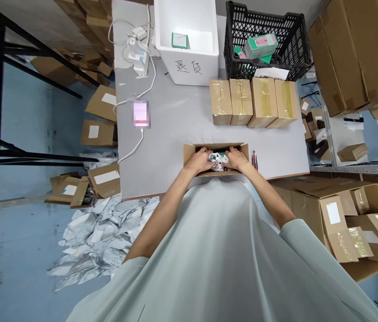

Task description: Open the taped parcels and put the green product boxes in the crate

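Observation:
An open cardboard box (189,154) stands at the front edge of the grey table, close to my body. Crumpled white printed paper (218,162) lies inside it, and a bit of green shows behind the paper. From the left, my left hand (201,160) reaches into the box with curled fingers gripping the edge of the paper. My right hand (236,158) holds the paper's other side, fingers bent and partly hidden by the paper. A red and black tool (255,160), perhaps a cutter, rests just right of the box.
Several taped cartons (264,102) form a row behind the box. Farther back are a white foam bin (193,74) and a black crate (232,58) with green-and-pink packs. A cabled phone-like item (141,114) lies left. Grey mailing bags (101,232) and a big carton (306,214) flank the table.

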`<state>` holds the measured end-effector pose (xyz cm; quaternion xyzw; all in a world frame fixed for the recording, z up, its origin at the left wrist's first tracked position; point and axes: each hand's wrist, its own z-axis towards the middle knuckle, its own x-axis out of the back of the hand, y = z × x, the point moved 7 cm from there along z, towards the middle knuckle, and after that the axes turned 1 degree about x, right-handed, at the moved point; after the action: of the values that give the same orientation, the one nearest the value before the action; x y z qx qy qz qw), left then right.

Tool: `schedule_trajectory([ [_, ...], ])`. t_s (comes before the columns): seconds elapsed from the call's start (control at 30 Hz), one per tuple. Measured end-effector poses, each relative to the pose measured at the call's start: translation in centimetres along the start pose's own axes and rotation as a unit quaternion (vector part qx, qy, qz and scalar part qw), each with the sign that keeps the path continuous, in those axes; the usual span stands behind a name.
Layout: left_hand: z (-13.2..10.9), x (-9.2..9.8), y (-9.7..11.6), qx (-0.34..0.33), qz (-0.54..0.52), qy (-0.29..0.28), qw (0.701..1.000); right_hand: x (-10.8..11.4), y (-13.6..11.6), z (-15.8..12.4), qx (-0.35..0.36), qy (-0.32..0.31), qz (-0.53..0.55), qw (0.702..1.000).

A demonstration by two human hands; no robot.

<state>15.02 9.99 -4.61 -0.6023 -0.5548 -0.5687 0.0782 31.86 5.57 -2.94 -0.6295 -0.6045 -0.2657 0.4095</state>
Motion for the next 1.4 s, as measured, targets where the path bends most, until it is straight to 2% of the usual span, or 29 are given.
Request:
schedule_trajectory([
  [0.17,-0.2,-0.9,-0.1,-0.001,0.013,0.003,1.0,-0.7,0.2,-0.1,0.024,-0.014,0.011,1.0],
  [0.3,-0.7,-2.6,-0.1,0.021,0.018,-0.043,0.999,-1.1,0.1,-0.3,0.025,-0.012,0.032,0.999],
  [0.37,-0.8,-2.9,0.2,0.012,0.012,-0.052,0.998,-1.0,-0.2,-0.5,0.037,-0.011,0.046,0.998],
  [0.57,-1.0,-2.2,1.1,-0.022,-0.089,-0.088,0.992,-0.6,0.0,-1.2,0.021,-0.081,0.143,0.986],
  [0.7,-1.2,-1.6,0.9,0.0,-0.138,-0.108,0.985,0.0,0.3,-1.4,0.025,-0.065,0.148,0.987],
  [0.8,-1.2,-0.9,0.5,0.033,-0.162,-0.084,0.983,0.3,0.5,-1.3,0.032,-0.05,0.121,0.991],
  [0.93,-0.4,-0.2,-0.4,0.077,-0.099,-0.014,0.992,0.2,0.9,-0.3,-0.008,-0.029,0.083,0.996],
  [1.03,0.4,-0.9,-0.3,0.073,-0.004,-0.017,0.997,-0.4,0.4,1.0,-0.024,-0.033,0.05,0.998],
  [1.13,1.2,-1.8,0.2,0.036,0.051,-0.021,0.998,-1.1,-0.4,2.3,-0.024,-0.027,0.023,0.999],
  [1.2,1.7,-2.4,0.4,0.026,0.055,-0.025,0.998,-1.6,-0.9,2.9,-0.018,-0.027,0.009,0.999],
  [1.3,2.4,-3.0,0.2,0.054,0.032,-0.044,0.997,-2.0,-1.5,3.2,0.001,-0.027,-0.001,1.0],
  [1.4,2.7,-2.8,0.4,0.063,0.017,-0.034,0.997,-1.7,-1.8,2.9,0.024,-0.007,0.001,1.0],
])
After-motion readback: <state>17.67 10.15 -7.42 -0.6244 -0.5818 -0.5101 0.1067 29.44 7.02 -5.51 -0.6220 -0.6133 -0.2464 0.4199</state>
